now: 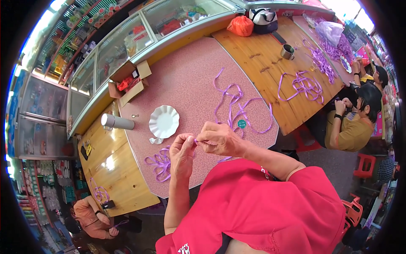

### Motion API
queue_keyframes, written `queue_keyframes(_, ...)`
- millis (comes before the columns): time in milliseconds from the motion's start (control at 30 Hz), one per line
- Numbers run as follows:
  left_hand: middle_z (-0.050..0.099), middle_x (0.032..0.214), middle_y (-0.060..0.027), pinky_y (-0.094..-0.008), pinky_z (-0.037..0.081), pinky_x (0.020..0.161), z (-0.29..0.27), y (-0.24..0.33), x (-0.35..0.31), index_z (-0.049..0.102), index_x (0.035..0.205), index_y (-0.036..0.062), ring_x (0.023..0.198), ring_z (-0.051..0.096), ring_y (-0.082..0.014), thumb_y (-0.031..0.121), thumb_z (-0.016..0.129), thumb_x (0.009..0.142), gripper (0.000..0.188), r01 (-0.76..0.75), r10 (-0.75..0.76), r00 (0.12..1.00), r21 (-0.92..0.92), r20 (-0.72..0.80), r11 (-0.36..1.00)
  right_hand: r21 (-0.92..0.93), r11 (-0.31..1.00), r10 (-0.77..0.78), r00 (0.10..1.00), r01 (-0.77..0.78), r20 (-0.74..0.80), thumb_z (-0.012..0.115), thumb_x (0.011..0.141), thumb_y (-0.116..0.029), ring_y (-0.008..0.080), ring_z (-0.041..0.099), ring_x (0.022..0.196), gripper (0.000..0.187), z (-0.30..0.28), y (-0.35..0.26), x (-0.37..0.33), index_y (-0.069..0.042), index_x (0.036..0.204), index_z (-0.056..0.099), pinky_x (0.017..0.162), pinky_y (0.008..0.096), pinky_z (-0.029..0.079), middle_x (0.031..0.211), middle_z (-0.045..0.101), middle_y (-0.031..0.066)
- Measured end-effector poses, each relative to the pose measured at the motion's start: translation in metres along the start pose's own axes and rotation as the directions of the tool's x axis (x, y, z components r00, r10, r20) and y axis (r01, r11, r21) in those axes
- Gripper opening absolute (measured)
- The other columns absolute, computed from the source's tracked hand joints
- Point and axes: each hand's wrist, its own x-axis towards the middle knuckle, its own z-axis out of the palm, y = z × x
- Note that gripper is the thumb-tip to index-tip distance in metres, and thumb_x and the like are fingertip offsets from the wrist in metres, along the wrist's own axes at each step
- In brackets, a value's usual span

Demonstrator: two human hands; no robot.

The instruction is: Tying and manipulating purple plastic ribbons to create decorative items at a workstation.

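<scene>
Above the near part of a pink speckled table (182,80), my left hand (182,153) and my right hand (220,139) meet with fingertips pinched together. A small bit of purple ribbon shows between them; most of it is hidden by the fingers. Looped purple ribbon (159,166) lies on the table beside my left hand. More loose purple ribbon (231,100) spreads beyond my right hand, with a small round green piece (241,123) on it. A white scalloped plate (164,122) sits past my left hand, and a clear crumpled piece (156,140) lies at its near edge.
A grey thermos (119,122) lies at the left, near an open cardboard box (130,82). On the right wooden table stand a metal mug (287,52) and an orange bag (240,26). People sit at the left (91,218) and right (353,127). Glass cases (122,44) line the back.
</scene>
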Motion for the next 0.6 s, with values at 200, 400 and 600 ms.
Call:
queue_keyframes(200,0.064,0.093,-0.0028,-0.0235,0.048,0.077,0.008,-0.003,-0.003,0.065,0.103,0.0001,0.083,0.059,-0.0089,0.008,0.065,0.092,0.013,-0.009,0.018,0.992,0.07,-0.127,0.997,-0.321,0.944,-0.018,0.985,0.073,0.174,0.07,0.082,-0.016,0.0255,0.06,0.066,0.014,-0.011,0.005,-0.001,-0.01,0.091,0.062,0.052,0.0373,0.047,0.084,0.054,0.0065)
queue_keyframes(400,0.062,0.091,0.0017,-0.0165,0.038,0.069,0.001,-0.014,-0.009,0.066,0.103,0.0017,0.08,0.052,-0.0029,0.008,0.067,0.091,0.013,-0.131,0.191,0.978,0.468,-0.084,0.874,-0.408,0.908,0.038,0.952,0.095,0.305,0.068,0.083,-0.016,0.0258,0.061,0.068,0.014,-0.015,0.006,0.003,-0.009,0.093,0.062,0.054,0.0384,0.048,0.086,0.055,0.0076)
queue_keyframes(600,0.062,0.095,-0.0018,-0.0221,0.044,0.08,-0.004,-0.027,-0.008,0.061,0.103,0.0011,0.088,0.056,-0.0074,0.009,0.062,0.095,0.011,-0.164,0.233,0.968,0.463,-0.096,0.871,-0.173,0.976,0.168,0.962,-0.132,0.214,0.068,0.083,-0.015,0.0276,0.063,0.073,0.013,-0.008,0.01,0.002,-0.005,0.09,0.064,0.061,0.0378,0.049,0.084,0.059,0.0103)
